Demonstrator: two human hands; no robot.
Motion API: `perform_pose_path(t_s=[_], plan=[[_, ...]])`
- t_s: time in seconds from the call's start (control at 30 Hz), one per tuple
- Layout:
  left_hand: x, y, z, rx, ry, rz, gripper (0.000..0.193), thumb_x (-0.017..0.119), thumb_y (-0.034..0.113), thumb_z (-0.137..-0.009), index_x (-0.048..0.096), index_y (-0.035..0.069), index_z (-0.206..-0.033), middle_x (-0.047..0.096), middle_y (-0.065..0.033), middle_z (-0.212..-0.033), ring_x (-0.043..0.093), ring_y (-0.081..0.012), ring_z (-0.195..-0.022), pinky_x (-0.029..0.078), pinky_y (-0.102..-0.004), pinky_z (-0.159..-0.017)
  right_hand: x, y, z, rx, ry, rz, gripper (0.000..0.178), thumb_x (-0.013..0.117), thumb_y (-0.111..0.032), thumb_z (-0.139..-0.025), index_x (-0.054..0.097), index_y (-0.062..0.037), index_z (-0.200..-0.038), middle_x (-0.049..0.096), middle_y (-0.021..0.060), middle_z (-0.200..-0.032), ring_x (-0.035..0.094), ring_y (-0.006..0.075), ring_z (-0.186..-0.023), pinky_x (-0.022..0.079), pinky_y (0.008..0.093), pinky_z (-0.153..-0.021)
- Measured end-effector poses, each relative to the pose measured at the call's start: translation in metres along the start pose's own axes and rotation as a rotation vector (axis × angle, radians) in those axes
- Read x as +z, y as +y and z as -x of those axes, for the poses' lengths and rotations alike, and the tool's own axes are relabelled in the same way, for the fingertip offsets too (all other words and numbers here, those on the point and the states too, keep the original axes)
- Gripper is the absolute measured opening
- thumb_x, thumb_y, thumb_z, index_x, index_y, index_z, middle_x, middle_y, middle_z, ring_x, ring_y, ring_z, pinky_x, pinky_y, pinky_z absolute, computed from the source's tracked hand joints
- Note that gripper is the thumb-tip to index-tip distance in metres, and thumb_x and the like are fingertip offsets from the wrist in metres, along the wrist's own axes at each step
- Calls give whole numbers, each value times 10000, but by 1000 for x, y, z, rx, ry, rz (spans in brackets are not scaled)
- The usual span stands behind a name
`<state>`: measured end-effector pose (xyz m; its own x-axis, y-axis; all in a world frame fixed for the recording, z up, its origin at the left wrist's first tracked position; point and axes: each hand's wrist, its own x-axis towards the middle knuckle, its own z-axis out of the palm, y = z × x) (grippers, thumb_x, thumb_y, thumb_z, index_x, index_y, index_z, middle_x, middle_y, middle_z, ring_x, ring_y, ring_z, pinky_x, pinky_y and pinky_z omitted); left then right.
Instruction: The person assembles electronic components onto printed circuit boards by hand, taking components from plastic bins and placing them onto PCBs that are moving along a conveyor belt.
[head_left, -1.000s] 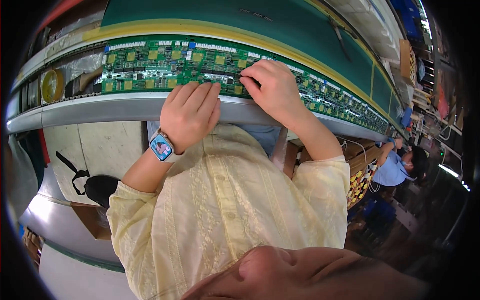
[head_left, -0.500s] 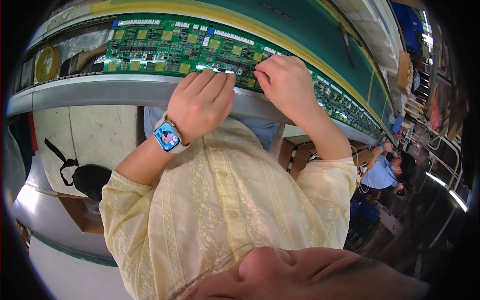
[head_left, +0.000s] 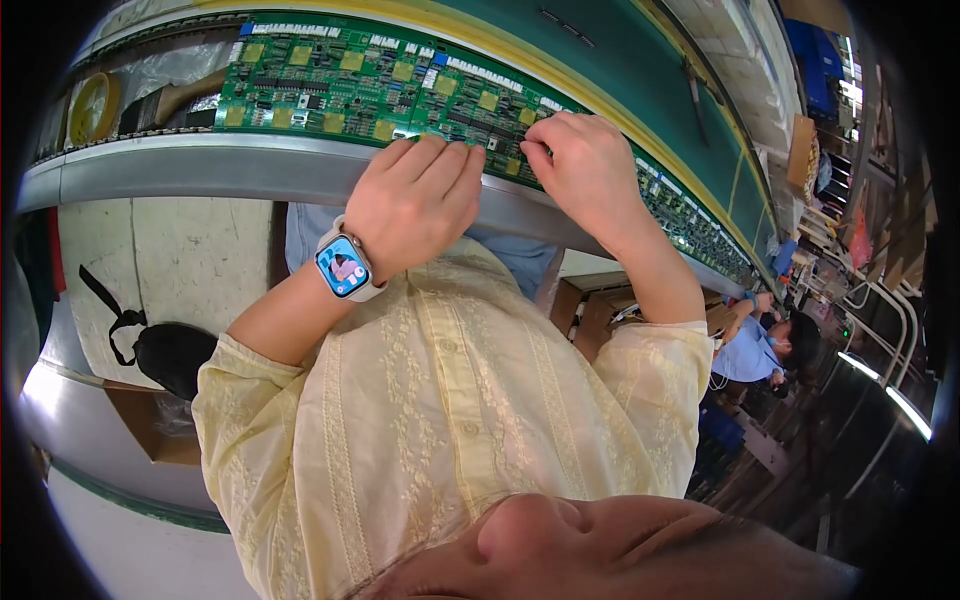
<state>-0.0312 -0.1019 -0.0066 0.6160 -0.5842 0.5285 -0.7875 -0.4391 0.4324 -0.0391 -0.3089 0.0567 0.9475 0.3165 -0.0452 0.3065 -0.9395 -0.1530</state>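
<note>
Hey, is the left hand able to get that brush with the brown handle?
Probably yes: nothing seems to lie over the brush. The left hand would just have to move left along the green circuit board.

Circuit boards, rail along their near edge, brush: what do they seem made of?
Circuit boards: probably resin laminate, from the flat, glossy green surface.
Rail: likely bare metal, aluminium perhaps, from its smooth grey sheen.
Brush: handle apparently wood, brown and smooth; its dark bristles could be natural or synthetic.
</note>
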Motion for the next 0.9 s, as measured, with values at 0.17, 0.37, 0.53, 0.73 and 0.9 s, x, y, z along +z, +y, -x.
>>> perform_pose_path(t_s=[0.17,0.37,0.53,0.73,0.9], plan=[[0,0,0,-3,-10,-7,281,679,131,-793,686,27,-1053,675,-74,-989,642,-232,-894,516,-358,-742,0,0,-1,-5,7,-36,76,707,-118,-768,669,-53,-759,660,83,-750,646,275,-738,502,390,-717],[0,0,0,-15,-9,-2,281,679,134,-791,687,29,-1052,676,-74,-990,643,-232,-898,520,-365,-738,1,2,-2,-27,27,-23,91,733,-122,-764,671,-58,-780,655,77,-745,634,280,-715,502,391,-671],[1,-1,1,-6,1,-1,282,682,134,-788,687,28,-1050,675,-72,-987,642,-230,-895,520,-364,-734,1,5,-2,-49,7,-23,93,733,-121,-763,669,-55,-777,661,79,-753,637,283,-718,503,390,-673],[3,-2,-1,48,87,-14,297,659,129,-720,676,-21,-976,638,-79,-907,598,-202,-800,491,-317,-681,0,2,-3,-39,0,-39,90,734,-114,-762,668,-54,-773,665,80,-758,640,285,-724,503,392,-677],[2,-1,-2,42,79,-10,296,662,124,-712,676,-19,-971,638,-76,-900,598,-197,-795,492,-309,-676,4,2,4,-108,59,41,73,729,-102,-744,677,-60,-772,658,60,-737,637,254,-722,489,378,-692]])
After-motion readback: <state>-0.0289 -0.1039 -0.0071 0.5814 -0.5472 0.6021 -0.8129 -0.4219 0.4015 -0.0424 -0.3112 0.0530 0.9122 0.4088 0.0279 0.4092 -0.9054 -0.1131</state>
